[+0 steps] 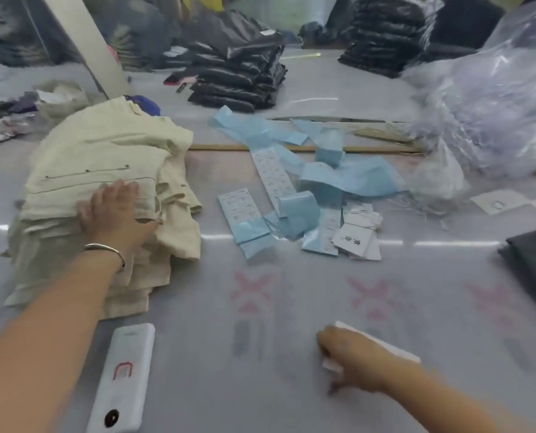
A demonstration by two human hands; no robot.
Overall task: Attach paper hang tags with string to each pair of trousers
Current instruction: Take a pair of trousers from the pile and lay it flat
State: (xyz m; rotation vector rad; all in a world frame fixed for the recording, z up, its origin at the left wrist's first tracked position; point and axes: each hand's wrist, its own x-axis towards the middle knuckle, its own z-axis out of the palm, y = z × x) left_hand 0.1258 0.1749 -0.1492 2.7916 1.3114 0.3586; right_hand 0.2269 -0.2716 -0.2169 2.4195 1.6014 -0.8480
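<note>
Resting flat on the pile of cream trousers (104, 182), the left hand (117, 210) had its fingers spread wide and straight over the top pair, and a thin metal bangle (106, 250) sat on the wrist. The pile lay on the left part of the grey counter (260, 385), with the folded edges hanging a little over each other. The right hand (351, 357) was low at the near side of the counter, blurred, with its fingers curled around a white paper tag (382, 342); I could not tell if a string was on it. In the middle of the counter, well apart from both hands, lay a loose heap of blue backing strips (319, 179) and white label sheets (238, 204), with more paper hang tags (354, 239) just beside them. A white phone (123, 379) lay near the left forearm. Stacks of dark bagged garments (238, 76) stood at the far side, and a mass of clear plastic bags (494, 114) was at the right.
</note>
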